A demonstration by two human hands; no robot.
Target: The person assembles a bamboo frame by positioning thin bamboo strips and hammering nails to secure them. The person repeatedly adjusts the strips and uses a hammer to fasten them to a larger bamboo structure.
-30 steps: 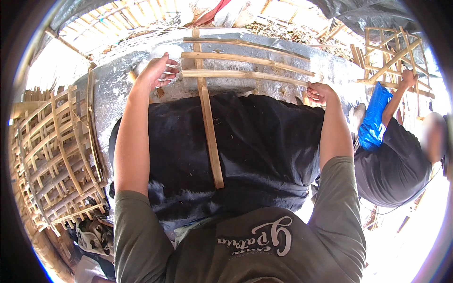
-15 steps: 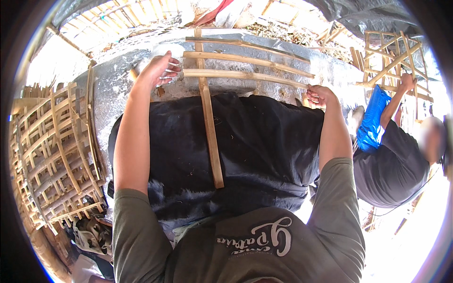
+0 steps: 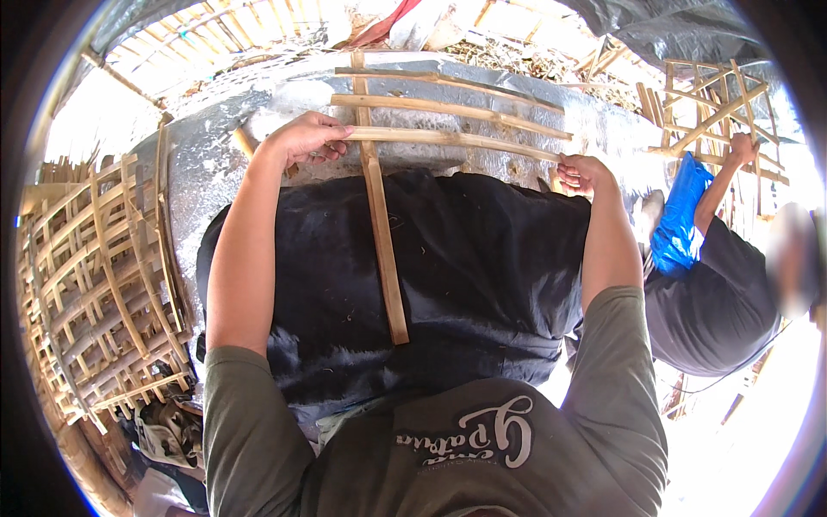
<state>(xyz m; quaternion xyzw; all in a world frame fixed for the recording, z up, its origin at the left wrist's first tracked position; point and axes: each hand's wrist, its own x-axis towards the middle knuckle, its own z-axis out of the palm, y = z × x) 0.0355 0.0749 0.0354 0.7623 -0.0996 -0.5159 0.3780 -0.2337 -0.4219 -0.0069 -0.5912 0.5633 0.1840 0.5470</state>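
Between my two hands stretches the nearest of three bamboo crosswise slats (image 3: 457, 139). My left hand (image 3: 312, 140) pinches its left end, fingers closed. At the other end, my right hand (image 3: 581, 173) grips the tip between thumb and fingers. Farther off lie the middle slat (image 3: 448, 113) and the far slat (image 3: 482, 85), roughly parallel to it. One long bamboo strip (image 3: 385, 250) runs toward me, crossing the three slats near their left ends. Its near part rests on the black cloth (image 3: 482, 258) over my lap.
Stacked bamboo lattice panels (image 3: 103, 276) stand at the left. To the right, another person (image 3: 715, 293) in dark clothing holds a bamboo frame (image 3: 715, 112) beside a blue plastic bag (image 3: 680, 215). A grey concrete block (image 3: 422, 153) lies beyond my lap.
My left hand has moved right and closed on the left end of the nearest slat; before, its fingers were apart beside it. My right hand keeps its grip.
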